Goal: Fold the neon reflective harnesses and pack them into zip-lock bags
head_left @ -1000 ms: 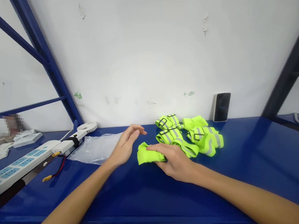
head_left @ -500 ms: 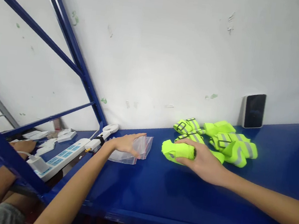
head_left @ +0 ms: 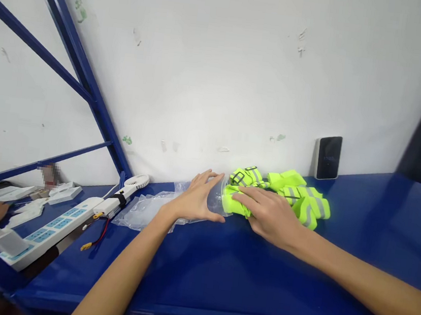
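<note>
Right hand (head_left: 270, 216) on yellow band (head_left: 232, 206), left hand (head_left: 197, 203) gripping bag (head_left: 214, 200) alongside

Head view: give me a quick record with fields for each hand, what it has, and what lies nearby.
left hand: grips the mouth of a clear bag
right hand: lies over a folded neon band, at the bag's mouth
behind: pile of neon bands
left side: spare bags, power strip, small fan
surface: blue shelf
</note>
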### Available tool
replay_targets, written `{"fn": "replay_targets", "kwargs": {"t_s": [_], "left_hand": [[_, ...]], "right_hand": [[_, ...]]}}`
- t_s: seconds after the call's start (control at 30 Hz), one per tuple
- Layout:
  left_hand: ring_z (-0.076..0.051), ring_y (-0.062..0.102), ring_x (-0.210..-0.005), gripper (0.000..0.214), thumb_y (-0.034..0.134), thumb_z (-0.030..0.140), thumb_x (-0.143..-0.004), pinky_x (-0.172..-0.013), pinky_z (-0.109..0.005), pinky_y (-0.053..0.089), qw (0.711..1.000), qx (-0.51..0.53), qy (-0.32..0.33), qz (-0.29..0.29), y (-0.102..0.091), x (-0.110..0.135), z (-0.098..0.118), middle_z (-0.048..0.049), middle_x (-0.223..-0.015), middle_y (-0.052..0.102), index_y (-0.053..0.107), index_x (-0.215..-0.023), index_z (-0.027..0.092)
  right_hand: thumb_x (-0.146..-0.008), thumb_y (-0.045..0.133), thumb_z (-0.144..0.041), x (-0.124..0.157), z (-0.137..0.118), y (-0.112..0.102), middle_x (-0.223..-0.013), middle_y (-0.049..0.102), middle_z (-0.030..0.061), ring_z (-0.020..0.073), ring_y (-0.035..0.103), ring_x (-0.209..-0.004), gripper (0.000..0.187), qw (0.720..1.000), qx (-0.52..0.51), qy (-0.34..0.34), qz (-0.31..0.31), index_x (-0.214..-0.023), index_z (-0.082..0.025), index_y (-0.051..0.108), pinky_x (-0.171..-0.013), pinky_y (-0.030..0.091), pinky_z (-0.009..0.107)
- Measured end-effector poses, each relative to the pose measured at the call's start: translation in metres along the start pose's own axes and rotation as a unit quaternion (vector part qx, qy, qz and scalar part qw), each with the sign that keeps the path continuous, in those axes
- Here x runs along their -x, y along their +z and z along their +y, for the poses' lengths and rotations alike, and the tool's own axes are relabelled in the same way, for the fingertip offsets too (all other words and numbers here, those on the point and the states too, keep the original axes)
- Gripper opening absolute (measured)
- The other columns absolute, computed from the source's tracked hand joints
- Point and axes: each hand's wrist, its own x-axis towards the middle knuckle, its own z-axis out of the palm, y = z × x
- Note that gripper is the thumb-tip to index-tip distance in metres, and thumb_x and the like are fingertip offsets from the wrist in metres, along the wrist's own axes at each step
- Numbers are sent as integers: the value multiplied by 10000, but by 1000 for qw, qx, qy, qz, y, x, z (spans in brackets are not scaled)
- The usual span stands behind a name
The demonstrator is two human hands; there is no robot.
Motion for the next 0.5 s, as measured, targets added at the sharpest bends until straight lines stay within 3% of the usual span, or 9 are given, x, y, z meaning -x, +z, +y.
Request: {"fn": "replay_targets", "kwargs": {"t_s": [0.1, 0.23, 0.37, 0.5], "left_hand": [[-334, 292, -1410, 1063, 780, 578, -632, -1173, -490, 244, 999, 36, 29, 9, 9, 4, 2, -126, -1490, 344, 270, -1510, 263], [-297, 405, -1329, 898, 786, 436, -670, -1149, -468, 290, 992, 95, 73, -36, 16, 11, 14, -98, -1420, 448, 358, -1440, 261], [-293, 435, -1292, 856, 811, 422, -643, -1133, -479, 296, 988, 115, 83, -69, 18, 13, 26, -75, -1386, 488, 400, -1381, 280], [-287, 508, -1189, 752, 822, 453, -616, -1056, -447, 381, 984, 146, 71, -74, 25, 13, 29, -71, -1273, 550, 482, -1255, 248]], "right_hand": [[-715, 488, 9, 2, -2, 1, -1239, 669, 139, 314, 659, -1069, 494, 998, -41, -49, -27, -1143, -178, 649, -819, 554, 440], [-719, 482, 13, 5, 0, 2, -1283, 645, 128, 282, 612, -1154, 510, 986, -126, -108, -19, -1156, -194, 644, -914, 504, 445], [-747, 489, 12, 6, -1, -1, -1220, 656, 99, 255, 574, -1171, 487, 974, -175, -137, -50, -1154, -209, 638, -935, 468, 415], [-752, 503, 21, 6, -9, 1, -1140, 607, 115, 250, 543, -1049, 454, 970, -185, -131, -84, -1116, -207, 652, -883, 452, 411]]}}
